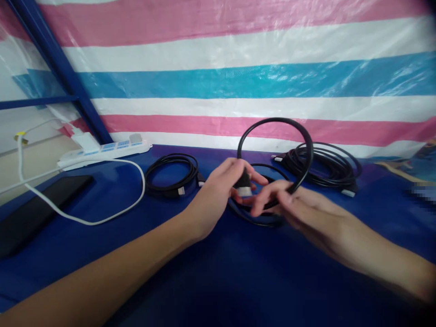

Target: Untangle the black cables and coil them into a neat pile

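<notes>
Nearest the viewer is a glossy dark blue tabletop [211,272], with both forearms extended over it. The left hand [225,179] grips a black plug with a flat silver shell [244,186] between thumb and fingers, shell end downward. The right hand [299,200], slightly blurred, is closed on the lower right of the loop formed by the black cable [309,145], thumb against it. Its fingertips are close to the shell; contact cannot be confirmed. The loop stands upright above both hands, over the middle of the tabletop. More black cable curves below the hands; whether it is the same piece cannot be determined.

At far left lies a flat black slab-shaped object [41,209], crossed by a white cord [93,223]. Beyond the hands, a coiled black cable [160,188] lies left and a bulkier black cable bundle [327,180] right, both with metal-tipped plugs exposed. Behind the slab sits a white power strip [119,150] bearing a white adapter [89,142]. A blue metal frame [64,72] and striped plastic sheeting [238,81] form the background.
</notes>
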Available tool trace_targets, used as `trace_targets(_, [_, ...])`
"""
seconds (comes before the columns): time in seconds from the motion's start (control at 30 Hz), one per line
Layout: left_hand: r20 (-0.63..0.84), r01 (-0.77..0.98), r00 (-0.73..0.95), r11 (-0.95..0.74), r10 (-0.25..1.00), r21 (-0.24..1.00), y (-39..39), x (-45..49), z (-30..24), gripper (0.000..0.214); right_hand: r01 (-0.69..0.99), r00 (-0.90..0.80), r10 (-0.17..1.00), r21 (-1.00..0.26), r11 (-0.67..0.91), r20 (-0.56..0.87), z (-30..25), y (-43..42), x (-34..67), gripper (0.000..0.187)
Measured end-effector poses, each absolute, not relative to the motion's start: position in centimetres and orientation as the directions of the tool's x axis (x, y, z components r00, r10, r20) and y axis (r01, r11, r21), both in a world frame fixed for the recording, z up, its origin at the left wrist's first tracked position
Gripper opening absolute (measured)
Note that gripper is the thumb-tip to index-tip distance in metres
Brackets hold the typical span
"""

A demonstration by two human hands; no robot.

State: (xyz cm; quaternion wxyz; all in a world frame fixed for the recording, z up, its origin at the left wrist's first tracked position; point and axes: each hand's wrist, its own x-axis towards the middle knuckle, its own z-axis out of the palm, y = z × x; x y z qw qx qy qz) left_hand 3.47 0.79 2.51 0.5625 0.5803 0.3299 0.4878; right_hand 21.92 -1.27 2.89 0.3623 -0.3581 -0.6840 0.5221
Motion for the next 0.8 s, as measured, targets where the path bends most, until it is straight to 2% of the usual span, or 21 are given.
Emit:
trace_targets(0.1, [0.152,0.014,0.456,-0.178,0.877,0.984,0.8,2.6,2.9,0.023,0.067,-0.316,0.920,-0.962,0.264,0.231,3.2,-0.6,22.7,0.025])
trace_targets(0.17, [-0.001,0.079,0.618,-0.061,0.786,0.995,0.8,1.9,3.2,0.021,0.084,-0.253,0.940,-0.963,0.257,0.229,3.4,-0.2,23.3,0.024])
trace_targets(0.27, [-0.179,0.120,0.787,0.138,0.590,0.983,0.7,1.6,3.2,0.021,0.132,-0.318,0.932,-0.965,0.227,0.176,3.5,-0.3,23.8,0.030])
trace_targets(0.33, [-0.154,0.032,0.788,0.211,0.596,0.977,0.6,2.0,2.8,0.019,0.095,-0.401,0.905,-0.976,0.197,0.144,3.3,-0.7,23.5,0.038])
trace_targets(0.43, [-0.041,-0.237,0.705,0.289,0.708,0.928,0.3,2.9,2.3,0.015,0.012,-0.458,0.871,-0.978,0.208,0.180,3.1,-1.3,22.7,0.049])
trace_targets(0.5, [0.016,-0.401,0.647,0.322,0.763,0.858,-0.1,3.5,2.1,0.015,0.047,-0.454,0.859,-0.957,0.286,0.235,2.9,-1.5,22.4,0.059])
trace_targets(0.57, [0.047,-0.485,0.620,0.335,0.783,0.808,-0.5,4.1,2.1,0.015,0.126,-0.456,0.846,-0.920,0.370,0.277,2.7,-1.7,22.1,0.069])
trace_targets(0.63, [0.054,-0.477,0.631,0.332,0.774,0.814,-0.9,4.6,2.1,0.013,0.200,-0.465,0.830,-0.877,0.438,0.308,2.4,-1.7,22.0,0.060])
trace_targets(0.7, [0.055,-0.414,0.632,0.277,0.773,0.867,-1.1,5.0,2.1,0.013,0.230,-0.475,0.823,-0.859,0.458,0.312,2.2,-1.7,21.8,0.037])
trace_targets(0.8, [0.029,-0.250,0.602,0.154,0.798,0.956,-0.9,4.9,2.3,0.018,0.125,-0.420,0.857,-0.916,0.381,0.299,2.3,-1.7,21.7,0.019])
